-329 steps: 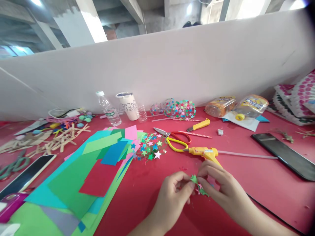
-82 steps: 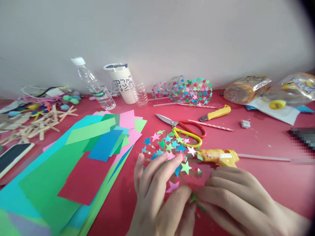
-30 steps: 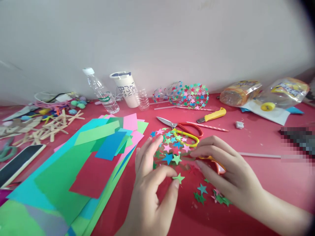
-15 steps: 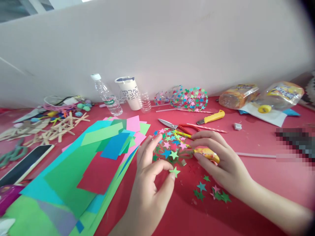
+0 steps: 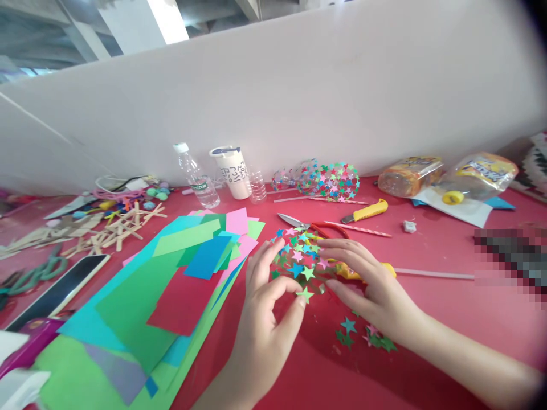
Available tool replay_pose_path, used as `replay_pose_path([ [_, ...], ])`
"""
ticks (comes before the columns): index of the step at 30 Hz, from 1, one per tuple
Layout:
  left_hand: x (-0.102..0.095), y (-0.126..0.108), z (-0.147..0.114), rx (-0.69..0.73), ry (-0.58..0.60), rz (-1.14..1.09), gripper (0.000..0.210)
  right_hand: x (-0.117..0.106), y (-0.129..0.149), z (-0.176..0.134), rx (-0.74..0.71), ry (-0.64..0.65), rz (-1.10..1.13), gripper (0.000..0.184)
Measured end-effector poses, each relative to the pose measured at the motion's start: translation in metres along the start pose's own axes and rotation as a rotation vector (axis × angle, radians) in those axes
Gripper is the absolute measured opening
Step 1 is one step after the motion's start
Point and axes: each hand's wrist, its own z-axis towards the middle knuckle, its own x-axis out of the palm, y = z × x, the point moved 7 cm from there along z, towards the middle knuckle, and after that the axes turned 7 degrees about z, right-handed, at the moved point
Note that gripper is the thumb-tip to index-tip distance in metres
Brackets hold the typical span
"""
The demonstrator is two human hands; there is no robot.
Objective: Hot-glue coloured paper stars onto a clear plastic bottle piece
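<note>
My left hand (image 5: 271,307) pinches a light green paper star (image 5: 305,295) between thumb and forefinger, its other fingers raised beside a see-through piece covered in colored stars (image 5: 296,256). My right hand (image 5: 371,285) is on the other side of that piece, its fingers spread and curved; whether the fingertips touch it I cannot tell. Partly hidden behind the right hand is a yellow glue gun (image 5: 345,270), with a pale glue stick (image 5: 436,274) showing to its right. Loose paper stars (image 5: 348,326) lie on the red table below my right hand.
Colored paper sheets (image 5: 132,307) are piled at the left, near a phone (image 5: 60,290). Red-handled scissors (image 5: 293,221) and a yellow utility knife (image 5: 365,211) lie farther back. A water bottle (image 5: 199,182), a white cup (image 5: 234,176) and a star-covered bottle (image 5: 329,181) are by the wall.
The view has tilted up and shifted slightly left. My right hand has moved a little toward the star-covered piece. The left hand still pinches the green star.
</note>
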Motion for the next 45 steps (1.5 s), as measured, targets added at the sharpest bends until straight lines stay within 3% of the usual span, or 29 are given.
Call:
replay_pose_path([
  [10,-0.005,-0.014,-0.002,0.223,-0.144,0.238,0.020,-0.003,0.001,0.001,0.002,-0.014,0.000,0.033],
  [15,-0.016,-0.007,-0.002,0.206,-0.208,0.162,0.036,-0.003,0.000,0.002,0.011,-0.012,-0.009,0.033],
  [18,-0.018,-0.003,0.001,0.184,-0.115,0.087,0.049,-0.004,0.001,0.002,0.014,-0.019,-0.019,0.033],
  [22,-0.009,-0.003,0.005,0.224,0.024,0.169,0.068,-0.004,0.001,0.002,0.021,-0.019,-0.025,0.033],
  [28,-0.003,0.005,0.008,0.233,-0.034,0.238,0.058,-0.003,0.003,0.001,-0.017,-0.023,-0.067,0.037],
  [32,-0.001,0.004,0.007,0.258,-0.013,0.238,0.059,-0.006,0.008,0.002,-0.043,-0.034,-0.101,0.035],
  [39,0.006,0.000,0.007,0.303,0.021,0.326,0.058,-0.045,0.016,0.016,-0.012,-0.072,-0.200,0.025],
  [42,0.007,0.001,0.009,0.319,0.026,0.356,0.061,-0.055,0.016,0.013,0.006,-0.022,-0.247,0.022],
  [45,0.006,0.002,0.010,0.338,0.044,0.380,0.064,-0.043,0.015,-0.004,-0.024,0.099,-0.284,0.019],
])
